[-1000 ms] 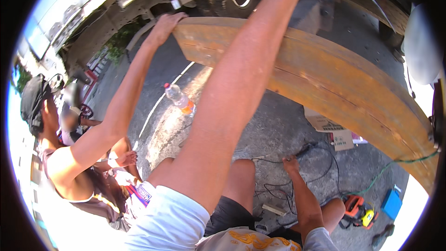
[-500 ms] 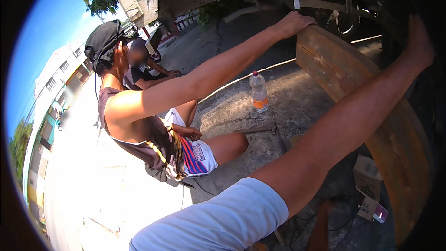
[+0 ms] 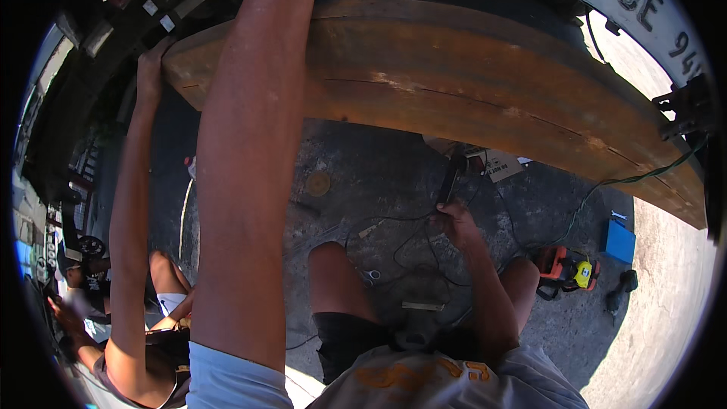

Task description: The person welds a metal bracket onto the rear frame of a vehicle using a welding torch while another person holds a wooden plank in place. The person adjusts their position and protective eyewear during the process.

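Observation:
My left arm rises vertically across the rusty brown steel beam [image 3: 454, 91]; its hand is cut off above the top edge, so I cannot see what it touches. My right hand [image 3: 457, 220] is closed on a long black tool [image 3: 454, 174] with a dark cable, low beneath the beam. A green cable [image 3: 625, 179] runs to the beam's right end near dark metal fittings [image 3: 681, 110]. A co-worker's hand [image 3: 154, 57] rests on the beam's left end.
Above is a vehicle's underside with a licence plate [image 3: 632, 7]. On the concrete lie cardboard [image 3: 503, 167], loose cables, a blue case [image 3: 619, 240], an orange-and-yellow machine [image 3: 568, 269] and a bottle [image 3: 190, 167], partly hidden. Co-workers [image 3: 151, 363] sit at the left.
My view swung left to a co-worker, then back down onto the beam. My left arm now stands more upright in the picture. My right hand still holds the black tool, seen higher up.

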The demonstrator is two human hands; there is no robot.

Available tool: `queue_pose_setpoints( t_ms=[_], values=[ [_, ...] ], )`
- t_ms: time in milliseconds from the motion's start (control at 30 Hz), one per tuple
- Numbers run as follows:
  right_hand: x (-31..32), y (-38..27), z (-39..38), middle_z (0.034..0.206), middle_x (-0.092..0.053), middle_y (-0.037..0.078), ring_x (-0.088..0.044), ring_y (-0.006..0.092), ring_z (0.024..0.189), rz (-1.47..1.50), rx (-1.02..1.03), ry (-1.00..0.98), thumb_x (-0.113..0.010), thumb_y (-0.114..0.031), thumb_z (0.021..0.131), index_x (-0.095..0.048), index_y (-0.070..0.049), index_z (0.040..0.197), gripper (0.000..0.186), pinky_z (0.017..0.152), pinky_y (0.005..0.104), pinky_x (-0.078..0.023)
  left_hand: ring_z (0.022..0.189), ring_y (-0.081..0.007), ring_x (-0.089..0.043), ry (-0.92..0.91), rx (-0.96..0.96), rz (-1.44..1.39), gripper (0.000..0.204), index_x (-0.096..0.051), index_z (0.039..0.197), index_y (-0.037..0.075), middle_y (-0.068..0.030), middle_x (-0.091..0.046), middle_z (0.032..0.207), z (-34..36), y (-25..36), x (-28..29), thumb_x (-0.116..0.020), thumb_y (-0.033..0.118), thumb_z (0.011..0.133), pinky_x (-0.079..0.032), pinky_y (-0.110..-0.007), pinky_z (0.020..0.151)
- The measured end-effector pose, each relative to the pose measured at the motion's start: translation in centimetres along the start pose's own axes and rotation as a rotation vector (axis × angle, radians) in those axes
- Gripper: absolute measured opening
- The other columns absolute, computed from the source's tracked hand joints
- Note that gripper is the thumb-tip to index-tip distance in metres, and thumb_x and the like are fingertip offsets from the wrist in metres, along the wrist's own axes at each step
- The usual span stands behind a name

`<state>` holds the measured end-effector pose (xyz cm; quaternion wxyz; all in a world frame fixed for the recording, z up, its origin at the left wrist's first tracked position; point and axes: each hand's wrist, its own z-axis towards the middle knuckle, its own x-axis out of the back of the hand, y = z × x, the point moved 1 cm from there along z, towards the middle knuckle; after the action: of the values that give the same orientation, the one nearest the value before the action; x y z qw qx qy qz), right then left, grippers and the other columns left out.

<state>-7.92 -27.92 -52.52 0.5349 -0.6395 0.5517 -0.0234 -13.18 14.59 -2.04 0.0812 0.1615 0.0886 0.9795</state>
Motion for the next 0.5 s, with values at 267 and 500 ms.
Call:
queue_pose_setpoints(
  t_ms=[267, 500],
  values=[
    [0.5, 0.6, -1.5, 0.11, -0.065, 0.015, -0.071, 0.028, 0.092, -0.19, 0.105, 0.33, -0.071, -0.01, 0.097, -0.048, 0.0, 0.125, 0.038, 0.091, 0.05, -0.06, 0.082, -0.019, -0.065, 0.246, 0.104, -0.308, 0.022, -0.074, 0.096, 0.004, -0.0064, -0.073, 0.088, 5.5, 12.9, -7.8, -0.087, 0.021, 0.088, -0.05, -0.038, 0.077],
    [2.1, 1.0, -2.6, 0.083, -0.068, 0.015, -0.067, 0.0238, 0.063, -0.402, -0.089, 0.375, -0.064, -0.022, 0.104, -0.051, 0.006, 0.128, 0.039, 0.056, 0.0415, -0.056, 0.087, -0.0176, -0.064, 0.205, 0.038, -0.397, 0.024, -0.074, 0.097, 0.006, -0.004, -0.071, 0.09, 4.7, 12.9, -8.1, -0.088, 0.024, 0.087, -0.05, -0.037, 0.081]
  ],
)
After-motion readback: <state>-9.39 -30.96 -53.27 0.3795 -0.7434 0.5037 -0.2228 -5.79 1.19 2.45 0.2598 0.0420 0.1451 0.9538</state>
